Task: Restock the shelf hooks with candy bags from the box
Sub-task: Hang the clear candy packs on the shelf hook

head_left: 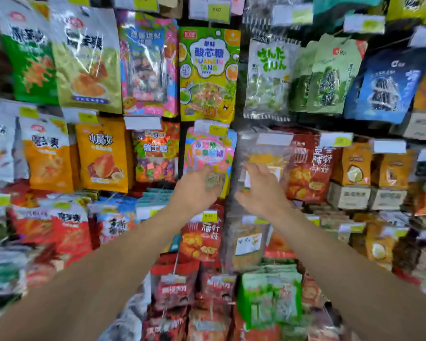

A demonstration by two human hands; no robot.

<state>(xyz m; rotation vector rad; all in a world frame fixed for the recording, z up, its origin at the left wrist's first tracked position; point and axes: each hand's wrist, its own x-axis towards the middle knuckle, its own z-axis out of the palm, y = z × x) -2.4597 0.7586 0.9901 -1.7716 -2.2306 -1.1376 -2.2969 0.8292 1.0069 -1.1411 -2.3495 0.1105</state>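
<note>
My 2 hands reach up: the left hand (pixel 197 187), fingers relaxed, touches the hanging pink-and-blue plastic candy bag (pixel 209 153) at 12 o'clock, its long axis vertical, while my right hand (pixel 258 188), loosely spread, nears the clear crinkly bag (pixel 261 156).

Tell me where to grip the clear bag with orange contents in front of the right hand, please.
Pinch the clear bag by its lower side edges, coming from the front. It hangs flat and faces outward, and the white label covers its top. The right hand is already near.
</note>
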